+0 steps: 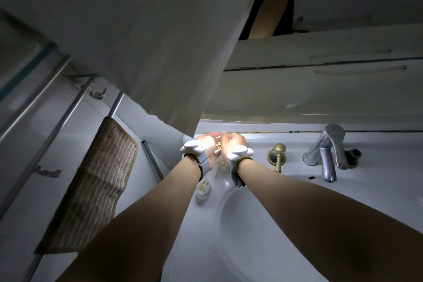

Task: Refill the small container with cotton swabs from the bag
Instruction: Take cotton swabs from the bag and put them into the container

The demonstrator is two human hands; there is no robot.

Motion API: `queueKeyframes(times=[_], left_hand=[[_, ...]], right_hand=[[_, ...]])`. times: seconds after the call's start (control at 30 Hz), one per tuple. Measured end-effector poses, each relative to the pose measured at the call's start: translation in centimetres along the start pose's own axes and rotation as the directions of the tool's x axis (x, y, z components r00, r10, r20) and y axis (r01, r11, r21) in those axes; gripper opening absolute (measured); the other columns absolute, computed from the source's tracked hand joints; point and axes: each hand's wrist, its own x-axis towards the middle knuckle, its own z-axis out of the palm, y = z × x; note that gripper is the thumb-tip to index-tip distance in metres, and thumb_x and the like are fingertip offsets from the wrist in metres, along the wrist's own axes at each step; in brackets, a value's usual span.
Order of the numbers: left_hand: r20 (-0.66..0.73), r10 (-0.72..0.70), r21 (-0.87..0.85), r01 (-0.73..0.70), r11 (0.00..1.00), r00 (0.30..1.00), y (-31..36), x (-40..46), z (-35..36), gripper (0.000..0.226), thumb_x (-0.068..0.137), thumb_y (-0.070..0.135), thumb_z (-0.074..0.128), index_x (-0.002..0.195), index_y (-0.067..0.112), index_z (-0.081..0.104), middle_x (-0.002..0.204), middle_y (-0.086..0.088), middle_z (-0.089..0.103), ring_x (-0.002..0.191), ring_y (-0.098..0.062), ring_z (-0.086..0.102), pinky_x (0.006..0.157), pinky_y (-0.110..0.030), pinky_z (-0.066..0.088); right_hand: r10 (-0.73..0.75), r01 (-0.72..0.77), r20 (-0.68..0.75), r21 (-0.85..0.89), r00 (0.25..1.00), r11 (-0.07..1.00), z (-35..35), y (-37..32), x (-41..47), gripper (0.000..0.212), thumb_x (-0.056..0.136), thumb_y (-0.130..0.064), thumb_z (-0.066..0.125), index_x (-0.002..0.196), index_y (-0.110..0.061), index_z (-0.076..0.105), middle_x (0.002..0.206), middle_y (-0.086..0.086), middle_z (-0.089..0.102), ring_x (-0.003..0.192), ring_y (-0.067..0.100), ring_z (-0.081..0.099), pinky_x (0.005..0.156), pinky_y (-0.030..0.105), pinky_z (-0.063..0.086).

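— Biggest first? White sink, filling the lower right, basin rim curving under both forearms. Above it, pale cabinet fronts with long handles.

— To the left?

— Brown ribbed towel draped over a metal rail, hanging just beside the sink's left edge. Further right, on the back ledge: chrome faucet, then a brass knob between faucet and hands.

— And the hands?

— Raised together over the back left of the sink, brightly lit. Left hand half curled, palm turned inward; right hand likewise curled, facing it, fingertips nearly touching at the top. White padded pieces strapped at both wrists, grey bands below.

— Holding anything?

— A bundle of cotton swabs with tan sticks, pinched between the two palms. Hard to tell which hand carries the grip; looks shared. A few more swabs showing below the hands, blurred.

— Small container?

— On the sink's left ledge, near the left forearm: small container, upright, white tips showing at its mouth. Well below the hands, apart from them. Bag: cannot make out.
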Motion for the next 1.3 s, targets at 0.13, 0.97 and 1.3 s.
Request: queueKeyframes(times=[0.13,0.97,1.3], left_hand=[[0.032,0.141,0.513,-0.137,0.847,0.99,-0.4,-0.3,0.1,0.046,0.107,0.028,0.033,0.142,0.002,0.044,0.146,-0.017,0.048,0.131,-0.03,0.05,0.075,-0.011,0.052],[-0.051,0.161,0.501,-0.114,0.858,0.986,-0.9,-1.1,-1.2,0.044,0.101,0.039,0.04,0.129,0.011,0.059,0.091,-0.018,0.064,0.063,-0.025,0.054,0.052,-0.019,0.04],[-0.033,-0.068,0.345,0.075,0.936,0.997,-0.4,-2.6,-0.8,0.043,0.104,0.042,0.026,0.09,0.012,0.052,0.051,0.0,0.04,0.036,-0.008,0.033,0.04,-0.017,0.022]], right_hand=[[-0.023,0.023,-0.01,0.036,1.0,0.999,0.3,-0.3,0.0,0.039,0.102,-0.045,0.042,0.09,-0.014,0.063,0.093,0.004,0.065,0.091,0.029,0.058,0.075,0.027,0.038],[-0.067,0.075,0.066,-0.129,0.996,0.989,-0.3,0.1,-1.0,0.053,0.105,-0.047,0.025,0.103,-0.013,0.066,0.111,0.01,0.067,0.092,0.028,0.054,0.079,0.028,0.036],[-0.186,0.202,0.111,-0.16,0.976,0.966,0.0,0.7,-1.4,0.042,0.105,-0.045,0.026,0.103,-0.016,0.057,0.115,0.008,0.065,0.094,0.026,0.048,0.079,0.031,0.031]])
